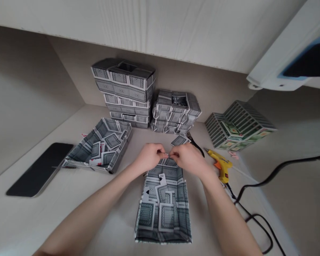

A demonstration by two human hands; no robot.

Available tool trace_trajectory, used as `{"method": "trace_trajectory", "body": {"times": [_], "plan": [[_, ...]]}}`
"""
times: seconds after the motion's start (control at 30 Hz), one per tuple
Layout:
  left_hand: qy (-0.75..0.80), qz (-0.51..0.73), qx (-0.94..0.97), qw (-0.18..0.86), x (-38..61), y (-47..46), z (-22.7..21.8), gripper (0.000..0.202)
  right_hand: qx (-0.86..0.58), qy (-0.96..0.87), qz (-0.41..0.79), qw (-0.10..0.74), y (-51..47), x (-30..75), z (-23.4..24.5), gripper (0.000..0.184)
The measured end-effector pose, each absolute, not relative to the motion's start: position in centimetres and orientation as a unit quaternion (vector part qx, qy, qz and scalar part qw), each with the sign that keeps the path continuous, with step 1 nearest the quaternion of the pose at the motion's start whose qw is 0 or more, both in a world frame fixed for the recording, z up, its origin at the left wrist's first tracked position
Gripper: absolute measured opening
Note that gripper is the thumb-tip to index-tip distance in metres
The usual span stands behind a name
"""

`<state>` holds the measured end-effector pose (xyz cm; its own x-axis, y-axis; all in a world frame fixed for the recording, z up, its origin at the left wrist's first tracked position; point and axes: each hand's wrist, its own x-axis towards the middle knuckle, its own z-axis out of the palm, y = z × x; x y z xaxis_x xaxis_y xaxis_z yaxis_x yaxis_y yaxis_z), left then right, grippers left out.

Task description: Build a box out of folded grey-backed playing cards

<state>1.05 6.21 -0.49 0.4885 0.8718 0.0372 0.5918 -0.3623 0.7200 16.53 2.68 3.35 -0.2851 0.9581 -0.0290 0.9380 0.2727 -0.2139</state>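
My left hand [149, 156] and my right hand [188, 158] meet above the far end of a long open box made of playing cards [164, 237]. Thumb and fingers are pinched together on each hand. Between the fingertips shows the thin pale edge of what looks like a playing card [167, 154], mostly covered by the fingers. Loose cards lie inside the box, among them an eight of spades [162, 179] and several face-down ones. Just beyond my right hand, a face-down card [180, 140] rests on the table beside dark-handled scissors [196, 144], partly hidden.
Left stands another card-built tray [122, 151] with loose cards, beside a black phone [40, 169]. Behind are stacked card boxes [125, 85] and a shorter stack [176, 112]. At right lie a yellow glue gun [222, 165], black cables [272, 161] and green card packs [240, 124]. A shelf hangs overhead.
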Motion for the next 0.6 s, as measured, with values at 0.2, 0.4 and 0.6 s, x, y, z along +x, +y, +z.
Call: {"method": "trace_trajectory", "body": {"times": [0.2, 0.4, 0.6], "plan": [[0.465, 0.217, 0.806, 0.296, -0.2, 6.9, 0.2, 0.015, -0.563, -0.784, 0.189, 0.18, 2.9, 17.9, 4.2, 0.019], [0.46, 0.206, 0.827, 0.251, -1.5, 7.3, 0.9, 0.019, -0.644, -0.722, 0.167, 0.187, 2.6, 20.0, 5.1, 0.03], [0.455, 0.242, 0.828, 0.219, -0.6, 6.9, 0.4, 0.022, -0.586, -0.762, 0.273, 0.037, 3.4, 17.9, 2.6, 0.037]]}}
